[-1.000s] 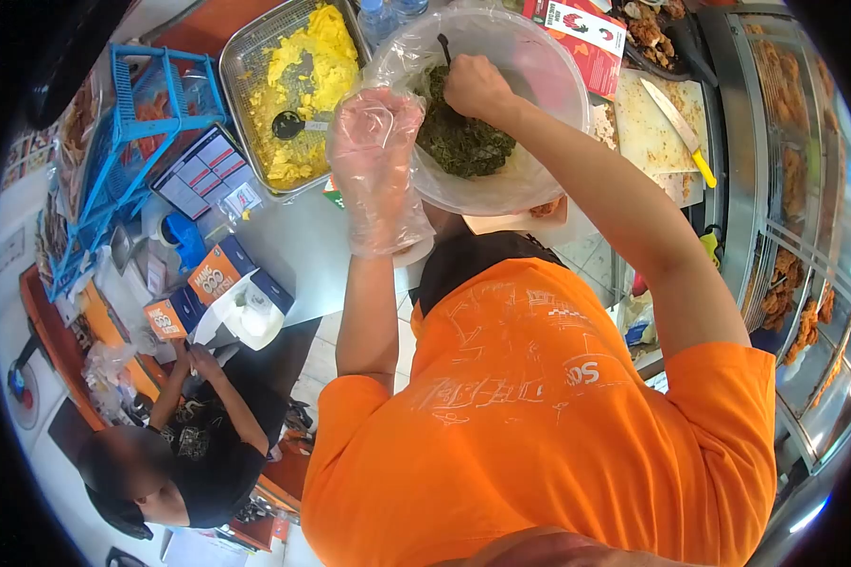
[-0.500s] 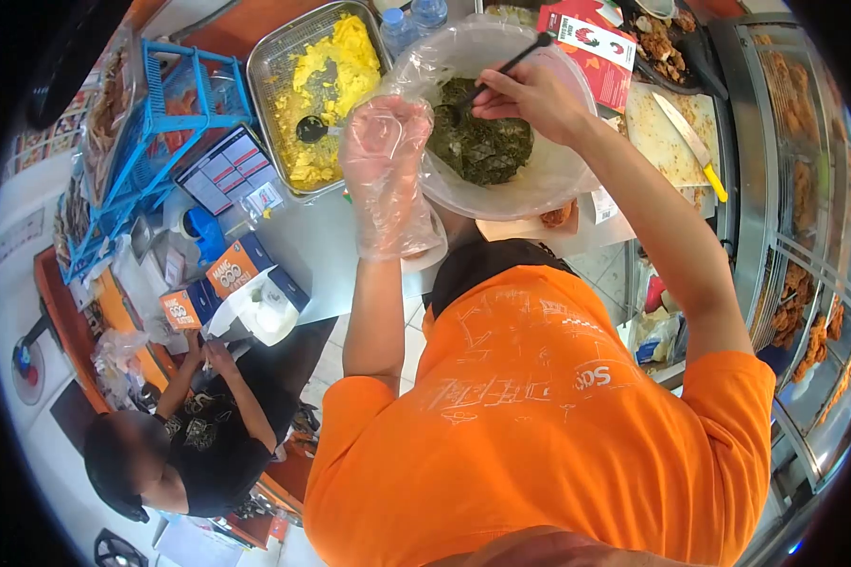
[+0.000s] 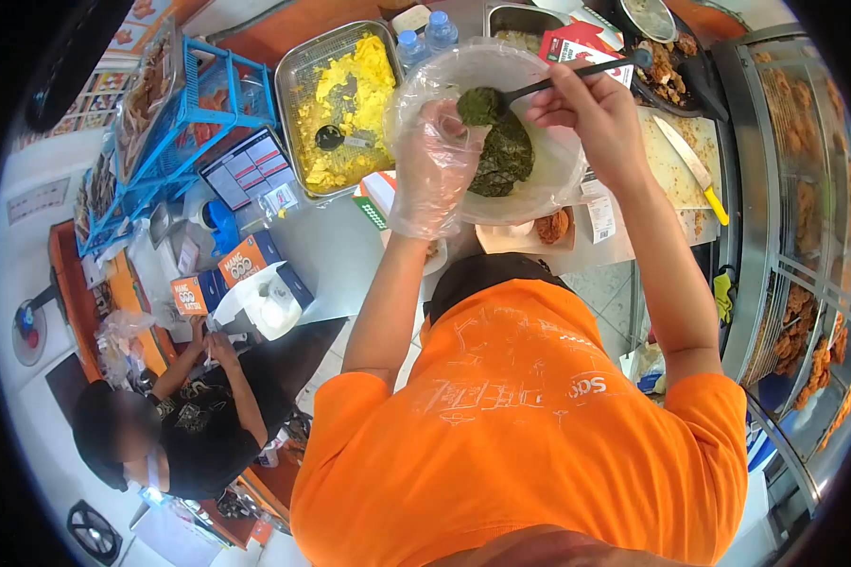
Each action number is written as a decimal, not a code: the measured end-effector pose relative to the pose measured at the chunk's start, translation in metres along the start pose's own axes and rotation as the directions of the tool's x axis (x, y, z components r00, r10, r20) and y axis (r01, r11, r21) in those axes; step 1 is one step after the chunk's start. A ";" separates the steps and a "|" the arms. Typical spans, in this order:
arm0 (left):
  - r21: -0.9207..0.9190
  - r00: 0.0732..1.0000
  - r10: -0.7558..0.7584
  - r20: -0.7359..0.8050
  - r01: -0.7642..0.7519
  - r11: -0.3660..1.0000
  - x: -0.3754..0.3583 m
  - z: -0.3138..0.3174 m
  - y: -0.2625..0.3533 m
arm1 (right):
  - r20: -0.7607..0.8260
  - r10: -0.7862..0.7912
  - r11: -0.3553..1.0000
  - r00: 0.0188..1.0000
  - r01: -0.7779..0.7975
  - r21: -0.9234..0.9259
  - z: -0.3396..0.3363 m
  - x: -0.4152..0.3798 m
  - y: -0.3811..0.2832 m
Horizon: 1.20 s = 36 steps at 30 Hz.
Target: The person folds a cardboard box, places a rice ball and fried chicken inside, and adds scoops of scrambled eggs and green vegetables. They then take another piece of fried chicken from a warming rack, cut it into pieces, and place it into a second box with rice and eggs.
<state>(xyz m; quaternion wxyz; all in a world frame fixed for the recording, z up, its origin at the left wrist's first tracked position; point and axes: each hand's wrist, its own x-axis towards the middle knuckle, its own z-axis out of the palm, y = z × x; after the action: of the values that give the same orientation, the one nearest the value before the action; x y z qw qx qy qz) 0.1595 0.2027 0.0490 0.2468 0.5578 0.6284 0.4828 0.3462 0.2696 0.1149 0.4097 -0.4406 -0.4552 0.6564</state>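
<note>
My right hand point(image 3: 591, 113), bare, pinches the handle of a black spoon point(image 3: 567, 78). Its bowl carries a heap of dark green chopped leaves point(image 3: 480, 106), raised over the left part of a plastic-lined tub point(image 3: 563, 180). More dark green leaves point(image 3: 506, 170) lie at the bottom of that tub. My left hand point(image 3: 435, 175) wears a clear plastic glove and stays at the tub's left side, just beside the heaped spoon. Its fingers are curled, and the crumpled clear plastic hides what they hold.
To the left stands a metal tray point(image 3: 290, 118) of yellow food with a black ladle point(image 3: 331, 138). A yellow-handled knife point(image 3: 690, 165) lies on a cutting board point(image 3: 667, 189) at right. Fried food fills a display case point(image 3: 756, 331). Another person point(image 3: 213, 406) works at lower left.
The spoon has come up out of the leaves with a heap on it, beside my left hand. Both hands now appear further right in view, and the camera view has shifted slightly.
</note>
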 end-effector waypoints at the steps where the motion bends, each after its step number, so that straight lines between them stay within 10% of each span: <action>1: -0.043 1.000 -0.007 0.011 0.007 0.999 0.002 0.006 0.000 | 0.018 -0.056 0.991 0.998 0.058 -0.119 0.007 -0.003 -0.003; 5: -0.071 0.998 -0.048 -0.028 0.046 0.996 0.003 0.016 0.009 | 0.143 -0.327 0.699 0.934 0.341 -0.628 0.025 -0.016 0.000; 9: 0.036 0.997 0.081 -0.006 -0.081 0.996 0.003 0.017 0.007 | 0.317 -0.544 0.364 0.776 0.559 -0.745 0.032 -0.022 0.002; 20: -0.043 0.985 0.124 -0.123 -0.130 0.991 0.001 0.020 0.001 | 0.344 -0.602 0.341 0.721 0.621 -0.705 0.041 -0.037 -0.006; 22: -0.089 0.999 -0.044 -0.025 0.041 0.995 -0.001 0.015 0.007 | 0.290 -0.587 0.410 0.756 0.587 -0.698 0.034 -0.036 -0.009; 27: -0.144 0.993 -0.050 -0.108 0.034 0.989 -0.003 0.016 -0.010 | 0.500 -0.191 0.168 0.845 0.530 -0.831 0.001 -0.013 -0.004; 29: -0.123 0.996 0.012 -0.085 -0.023 0.992 -0.005 0.015 -0.013 | 0.543 -0.265 0.233 0.797 0.599 -0.766 0.016 0.000 0.010; 32: 0.291 0.984 0.178 0.021 -0.176 0.940 -0.010 0.002 0.001 | 0.687 -0.394 0.007 0.610 0.750 -0.662 0.022 0.017 0.032; 34: 0.533 0.959 0.260 0.115 -0.281 0.798 -0.012 -0.010 0.005 | 0.590 -0.396 -0.149 0.704 0.585 -0.797 0.018 0.029 0.038; 36: 0.490 0.954 0.267 0.134 -0.298 0.819 -0.013 -0.024 -0.002 | 0.613 -0.279 0.031 0.739 0.645 -0.763 0.004 0.031 0.027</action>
<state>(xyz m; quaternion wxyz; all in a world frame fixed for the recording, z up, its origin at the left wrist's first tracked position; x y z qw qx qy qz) 0.1417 0.1828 0.0537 0.0362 0.7037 0.6353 0.3161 0.3300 0.2913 0.0832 0.1653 -0.3130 -0.9284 0.1129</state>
